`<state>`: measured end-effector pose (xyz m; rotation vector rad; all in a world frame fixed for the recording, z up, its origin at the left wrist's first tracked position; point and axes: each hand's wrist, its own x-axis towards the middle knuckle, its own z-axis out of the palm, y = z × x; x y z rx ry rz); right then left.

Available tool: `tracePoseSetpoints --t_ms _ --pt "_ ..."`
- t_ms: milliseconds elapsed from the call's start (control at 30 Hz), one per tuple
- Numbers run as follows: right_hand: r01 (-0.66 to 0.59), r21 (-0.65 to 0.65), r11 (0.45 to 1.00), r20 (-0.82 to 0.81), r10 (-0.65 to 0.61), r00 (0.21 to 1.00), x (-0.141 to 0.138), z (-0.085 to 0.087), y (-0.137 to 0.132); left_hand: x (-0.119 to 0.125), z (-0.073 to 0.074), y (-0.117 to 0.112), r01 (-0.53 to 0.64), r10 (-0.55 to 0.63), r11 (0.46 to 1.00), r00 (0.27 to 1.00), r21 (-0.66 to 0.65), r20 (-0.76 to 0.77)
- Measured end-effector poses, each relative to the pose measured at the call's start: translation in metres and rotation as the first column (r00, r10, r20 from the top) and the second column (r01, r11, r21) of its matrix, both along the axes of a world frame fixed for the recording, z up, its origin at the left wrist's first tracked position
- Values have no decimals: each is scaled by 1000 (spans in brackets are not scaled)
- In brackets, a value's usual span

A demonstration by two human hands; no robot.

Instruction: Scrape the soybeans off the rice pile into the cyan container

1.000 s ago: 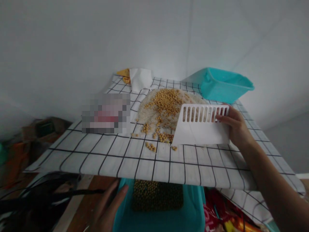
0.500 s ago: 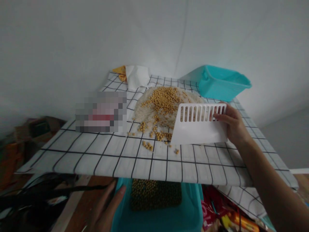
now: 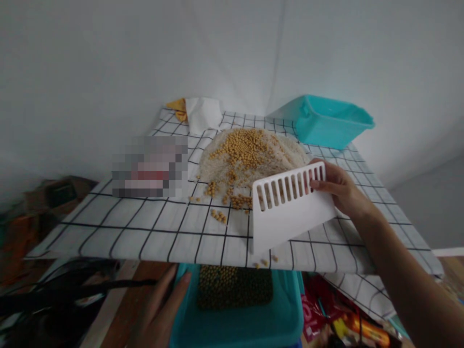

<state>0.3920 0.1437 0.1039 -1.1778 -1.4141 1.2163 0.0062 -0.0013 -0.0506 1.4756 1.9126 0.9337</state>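
My right hand point(image 3: 339, 188) is closed on the right end of a white slotted plastic scraper point(image 3: 290, 220). The scraper stands tilted on the checked cloth, its left end low near the front edge. A few soybeans point(image 3: 265, 263) lie just before it at that edge. Behind it spreads a heap of rice point(image 3: 210, 166) with many soybeans point(image 3: 246, 145) on top, and loose soybeans trail toward the front. Below the table edge, my left hand point(image 3: 161, 309) grips the left rim of a turquoise bin point(image 3: 239, 328), thumb over the rim. Soybeans point(image 3: 221, 280) lie in that bin, partly in shadow.
An upright turquoise tub point(image 3: 326, 125) stands at the back right of the checked cloth point(image 3: 126, 232). A white cloth or bag point(image 3: 203, 115) lies at the back left, near a blurred-out package point(image 3: 150, 166). Coloured packets point(image 3: 362, 328) lie below right, against the wall's foot a cardboard box point(image 3: 54, 193).
My right hand has drawn the scraper toward the front edge and tilted its left end down. A few soybeans have moved to the edge with it. My left hand stays on the bin.
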Motion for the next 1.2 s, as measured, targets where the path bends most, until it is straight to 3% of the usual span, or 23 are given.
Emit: tracePoseSetpoints --t_ms 67,200,300,433,633,900,1200 --pt "67 42 997 -23 -66 998 0 0 1 13 13 7 -107 116 990 989 -94 89" --pt "268 182 946 -22 -269 963 5 -3 9 32 36 21 -193 235 952 958 -236 166" --pt "328 233 916 -8 -336 942 7 -5 13 36 45 26 -248 317 924 922 -291 221" --pt "296 202 933 15 -306 952 2 -5 10 34 42 20 -222 274 951 928 -218 253" --pt "206 58 977 1 -206 978 -12 -3 0 30 32 11 -177 186 983 955 -56 232" --pt "7 49 999 38 -9 999 -25 -9 -1 31 31 24 -231 285 952 908 -203 306" --pt "210 80 974 -2 -210 978 -26 -4 -1 28 27 21 -210 277 952 898 -221 342"
